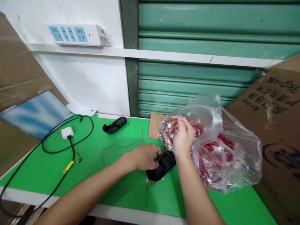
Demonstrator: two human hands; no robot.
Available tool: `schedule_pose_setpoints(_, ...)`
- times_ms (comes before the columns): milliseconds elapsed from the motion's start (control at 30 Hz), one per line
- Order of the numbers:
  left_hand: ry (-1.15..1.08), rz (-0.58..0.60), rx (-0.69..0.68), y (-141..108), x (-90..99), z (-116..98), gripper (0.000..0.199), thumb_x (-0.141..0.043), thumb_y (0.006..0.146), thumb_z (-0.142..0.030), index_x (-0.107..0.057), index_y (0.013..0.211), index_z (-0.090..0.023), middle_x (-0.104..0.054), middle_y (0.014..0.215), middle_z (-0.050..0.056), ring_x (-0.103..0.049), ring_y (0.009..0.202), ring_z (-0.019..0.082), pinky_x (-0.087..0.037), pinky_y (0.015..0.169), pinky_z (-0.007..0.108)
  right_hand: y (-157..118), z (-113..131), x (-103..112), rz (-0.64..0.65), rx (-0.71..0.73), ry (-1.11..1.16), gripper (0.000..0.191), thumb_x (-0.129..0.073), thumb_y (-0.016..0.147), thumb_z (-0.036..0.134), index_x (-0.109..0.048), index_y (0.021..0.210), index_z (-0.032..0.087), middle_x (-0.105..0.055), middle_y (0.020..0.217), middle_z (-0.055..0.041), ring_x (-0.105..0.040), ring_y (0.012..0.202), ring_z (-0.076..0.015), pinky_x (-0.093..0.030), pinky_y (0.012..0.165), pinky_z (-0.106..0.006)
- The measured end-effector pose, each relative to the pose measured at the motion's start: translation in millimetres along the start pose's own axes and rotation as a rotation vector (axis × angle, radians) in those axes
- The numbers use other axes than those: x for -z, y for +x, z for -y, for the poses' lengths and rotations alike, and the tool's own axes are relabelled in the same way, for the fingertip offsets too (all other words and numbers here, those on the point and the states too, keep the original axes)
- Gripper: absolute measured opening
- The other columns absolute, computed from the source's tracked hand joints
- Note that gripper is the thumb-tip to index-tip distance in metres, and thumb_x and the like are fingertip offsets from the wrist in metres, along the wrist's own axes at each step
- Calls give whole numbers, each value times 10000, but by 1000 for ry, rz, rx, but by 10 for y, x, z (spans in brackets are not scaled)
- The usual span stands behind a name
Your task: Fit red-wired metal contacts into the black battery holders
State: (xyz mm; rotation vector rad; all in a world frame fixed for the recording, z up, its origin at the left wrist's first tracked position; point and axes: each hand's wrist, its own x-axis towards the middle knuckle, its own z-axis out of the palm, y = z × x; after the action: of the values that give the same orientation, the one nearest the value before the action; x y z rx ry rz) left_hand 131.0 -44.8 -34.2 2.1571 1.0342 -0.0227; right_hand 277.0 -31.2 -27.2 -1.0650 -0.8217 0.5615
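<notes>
My left hand [145,157] has its fingers curled over a black plastic shell [167,164], gripping it on the green tabletop. A thin red wire shows inside the shell near my fingertips. Beside it, at the mouth of a clear plastic bag [246,153], is my right hand [184,136]. Its fingers are pinched together; whatever lies between them is too small to name. Small silvery metal parts and red wires fill the bag, some close to my right fingertips. Farther back on the left lies a second black plastic shell [115,125].
Loose thin wires [126,145] are scattered over the green table [89,178]. A black cable [91,134] with a white adapter [67,132] loops at the left. A cardboard piece [153,125] lies behind the bag. Cardboard boxes [278,131] flank both sides; a power strip [75,35] hangs above.
</notes>
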Motion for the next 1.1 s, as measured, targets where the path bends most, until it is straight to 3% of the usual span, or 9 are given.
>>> schedule_pose_setpoints(133,-209,-41,-23,-42,82,173,161,-706,680,-169,-712,835,-212,-720,757,-6,-600,658,144,-388,597,249,-4,41,9,-8,-4,25,292,-660,806,479,-728,822,196,-595,659,29,-499,463,-97,-354,461,-243)
schedule_pose_setpoints(300,-484,-205,15,-118,265,392,212,-682,743,-267,-654,938,-190,-682,832,-10,-585,696,125,-429,654,245,13,57,38,-1,-7,-17,302,-687,801,496,-730,825,198,-600,667,24,-468,497,-98,-317,446,-228)
schedule_pose_setpoints(433,-730,-413,-19,-112,278,565,232,-676,806,-340,-600,950,-175,-683,952,35,-629,864,152,-488,835,287,-79,-22,-53,266,-160,-153,392,-815,725,489,-723,980,206,-678,811,8,-490,507,-91,-305,412,-226)
schedule_pose_setpoints(500,-779,-453,-71,-116,262,617,231,-680,819,-336,-590,959,-176,-683,938,35,-633,911,162,-482,893,300,-157,-83,-126,418,-248,-139,478,-848,703,502,-696,1049,210,-697,852,7,-510,476,-88,-319,388,-232)
schedule_pose_setpoints(600,-811,-439,-119,-150,264,646,219,-660,833,-341,-603,967,-177,-681,922,30,-617,905,165,-472,889,301,-247,-161,-203,536,-304,-82,476,-807,763,512,-660,1095,205,-650,717,52,-505,426,-92,-327,367,-227)
schedule_pose_setpoints(767,-1029,-358,-49,-194,305,661,262,-531,880,-421,-595,994,-194,-664,942,17,-610,898,167,-472,762,262,-300,-217,-228,565,-340,-47,407,-787,785,459,-638,1068,207,-581,606,97,-532,437,-93,-401,391,-208)
schedule_pose_setpoints(933,-974,-493,-86,-152,259,683,477,-453,949,-621,-610,880,-176,-676,837,37,-600,791,164,-486,739,282,-358,-246,-264,594,-345,-70,388,-805,775,437,-636,1045,216,-607,623,91,-554,443,-96,-450,394,-212)
schedule_pose_setpoints(1033,-944,-564,-52,-126,237,689,498,-442,957,-595,-653,842,-159,-670,773,37,-574,742,157,-478,706,275,-377,-251,-275,579,-332,-74,373,-807,771,430,-632,1027,223,-622,648,86,-560,435,-98,-449,383,-217)
schedule_pose_setpoints(1100,-990,-601,14,-124,249,686,484,-427,959,-538,-708,954,-144,-716,878,55,-587,752,154,-454,658,253,-368,-239,-272,557,-321,-56,353,-797,773,420,-632,1015,222,-607,627,89,-556,431,-101,-437,379,-217)
